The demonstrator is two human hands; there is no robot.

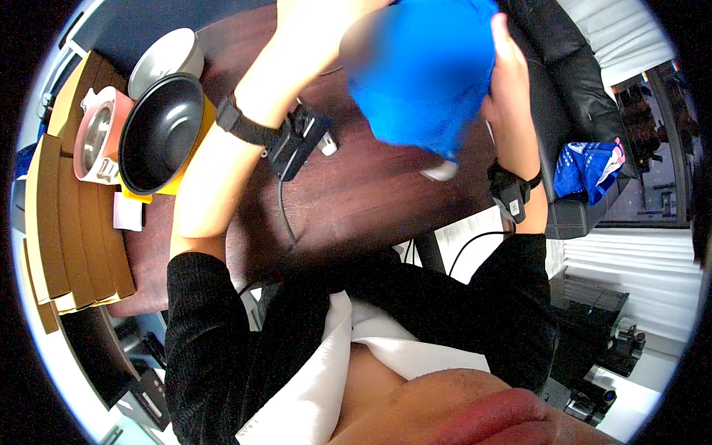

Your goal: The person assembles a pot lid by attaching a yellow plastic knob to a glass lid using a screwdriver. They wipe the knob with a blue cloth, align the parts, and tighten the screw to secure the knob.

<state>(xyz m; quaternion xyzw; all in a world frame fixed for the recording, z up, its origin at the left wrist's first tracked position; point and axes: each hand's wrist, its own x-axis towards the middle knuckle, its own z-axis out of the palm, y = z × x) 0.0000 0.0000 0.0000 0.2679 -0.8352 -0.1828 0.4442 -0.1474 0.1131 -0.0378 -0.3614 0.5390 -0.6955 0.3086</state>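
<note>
A bright blue cloth (pixel 430 81) is held up in front of me over the dark wooden table (pixel 348 200), its lower edge hanging in folds. My right hand (pixel 510 70) grips its right side, fingers pointing up along the edge. My left hand (pixel 352 13) is at the cloth's upper left, cut off by the frame's top, its fingers hidden. A blurred patch covers part of the cloth. Each wrist wears a black strap; the left one carries a black box (pixel 298 141) with a cable, the right one a small module (pixel 510 199).
At left stand a black-lined yellow bowl (pixel 162 133), a white bowl (pixel 167 63) and a pink-and-white appliance (pixel 100 137), beside stacked cardboard (pixel 70 222). A white rounded object (pixel 440 171) lies below the cloth. A blue bag (pixel 589 169) rests on the black sofa (pixel 567 96) at right.
</note>
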